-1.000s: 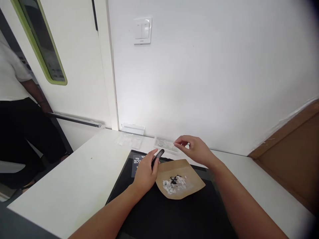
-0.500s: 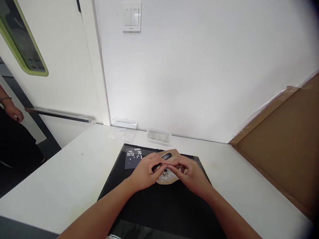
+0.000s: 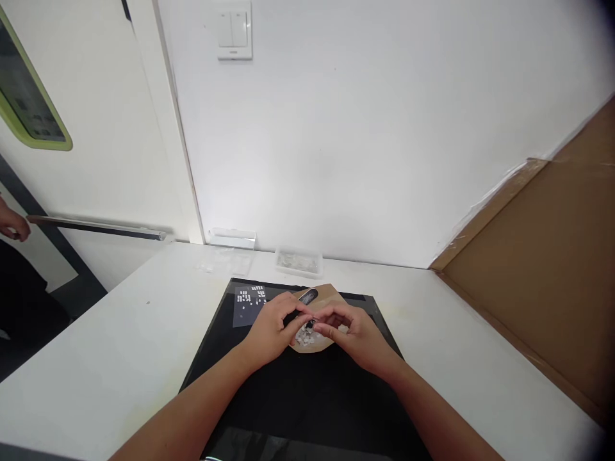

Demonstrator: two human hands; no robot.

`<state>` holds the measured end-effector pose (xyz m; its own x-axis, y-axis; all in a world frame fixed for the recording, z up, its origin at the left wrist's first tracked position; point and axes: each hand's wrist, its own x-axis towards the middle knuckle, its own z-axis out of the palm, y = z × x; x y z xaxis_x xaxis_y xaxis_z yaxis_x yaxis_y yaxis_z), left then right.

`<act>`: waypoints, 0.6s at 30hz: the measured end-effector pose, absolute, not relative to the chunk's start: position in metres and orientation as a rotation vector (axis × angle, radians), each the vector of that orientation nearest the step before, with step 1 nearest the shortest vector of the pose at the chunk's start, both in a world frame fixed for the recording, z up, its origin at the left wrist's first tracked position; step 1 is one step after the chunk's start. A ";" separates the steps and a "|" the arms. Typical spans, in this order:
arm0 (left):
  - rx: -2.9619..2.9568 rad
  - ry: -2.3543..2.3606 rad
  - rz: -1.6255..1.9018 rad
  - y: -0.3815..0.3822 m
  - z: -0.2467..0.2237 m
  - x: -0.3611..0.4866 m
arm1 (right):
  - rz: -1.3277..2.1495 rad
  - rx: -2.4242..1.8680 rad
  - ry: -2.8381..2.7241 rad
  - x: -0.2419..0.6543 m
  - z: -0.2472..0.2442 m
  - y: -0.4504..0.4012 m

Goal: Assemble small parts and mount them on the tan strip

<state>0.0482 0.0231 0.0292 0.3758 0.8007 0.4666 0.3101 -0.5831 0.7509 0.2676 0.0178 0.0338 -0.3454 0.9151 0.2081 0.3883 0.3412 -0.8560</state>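
My left hand (image 3: 273, 328) is closed, with a black tool (image 3: 308, 296) with a rounded grey-marked end lying across it between thumb and forefinger; its exact kind does not show. My right hand (image 3: 353, 334) has thumb and forefinger pinched close to the left fingertips. Whatever sits in that pinch is too small to name. Below the fingers a brown paper-like dish (image 3: 331, 293) holds many small white pieces (image 3: 304, 335). A small dark bit shows between the fingertips. Left of my left hand lies a dark sheet (image 3: 243, 316) bearing rows of small white pieces.
A black mat (image 3: 307, 397) lies under my hands on the white table (image 3: 139, 346). By the wall stand a clear tray of pale pieces (image 3: 298, 262), a clear box (image 3: 233, 238) and thin plastic bags (image 3: 221, 261). Cardboard (image 3: 538, 256) leans at right. Another person's hand (image 3: 13, 225) shows far left.
The view has shifted slightly, so everything sits a little further left. My fingertips have moved slightly apart, showing more of the white pieces; the black tool remains in my left hand.
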 end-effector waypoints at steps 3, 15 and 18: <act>2.004 0.974 1.148 0.021 0.029 0.050 | 1.059 -1.086 -1.753 0.263 0.028 0.018; 1.921 0.972 1.110 0.023 0.022 0.052 | 0.926 -1.105 -1.658 0.258 0.016 0.018; 1.838 0.989 1.100 0.024 0.021 0.051 | 0.755 -1.148 -1.706 0.261 0.019 0.015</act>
<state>0.0506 0.0236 0.0210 0.3281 0.8869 0.3252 0.2294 -0.4088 0.8833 0.2612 0.0153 0.0193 -0.1464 0.9257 0.3487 0.3648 0.3782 -0.8508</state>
